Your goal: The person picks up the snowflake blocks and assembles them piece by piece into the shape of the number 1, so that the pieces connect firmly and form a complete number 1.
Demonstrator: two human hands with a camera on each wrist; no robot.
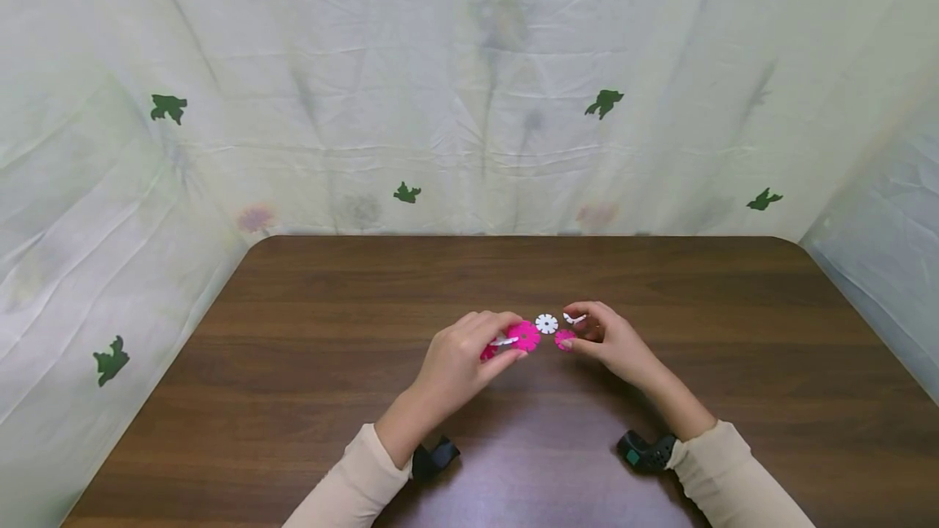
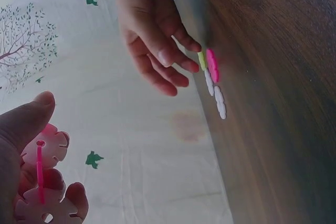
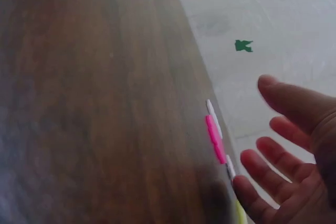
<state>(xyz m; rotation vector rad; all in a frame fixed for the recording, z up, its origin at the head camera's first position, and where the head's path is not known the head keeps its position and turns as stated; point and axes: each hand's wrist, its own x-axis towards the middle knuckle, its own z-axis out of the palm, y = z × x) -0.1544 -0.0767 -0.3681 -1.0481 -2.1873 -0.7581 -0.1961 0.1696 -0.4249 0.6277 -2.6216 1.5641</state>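
Observation:
My left hand (image 1: 465, 349) holds a small group of notched, flower-like discs joined at their slots. One pink disc (image 1: 524, 336) faces up past its fingertips; in the left wrist view a pale disc (image 2: 46, 211) hangs low in the grip, partly covered by fingers. The right hand (image 1: 616, 349) hovers over loose discs on the table, its fingers apart and nothing between them in the right wrist view. Below it lie a pink disc (image 3: 215, 140) and white ones. A white disc (image 1: 546, 323) lies between both hands. A yellow-green disc (image 2: 202, 60) is near the right fingertips.
The brown wooden table (image 1: 330, 292) reaches back to a pale curtain (image 1: 469, 104) printed with green birds. More curtain hangs along the left and right sides. A dark strapped device (image 1: 645, 452) sits at the right wrist.

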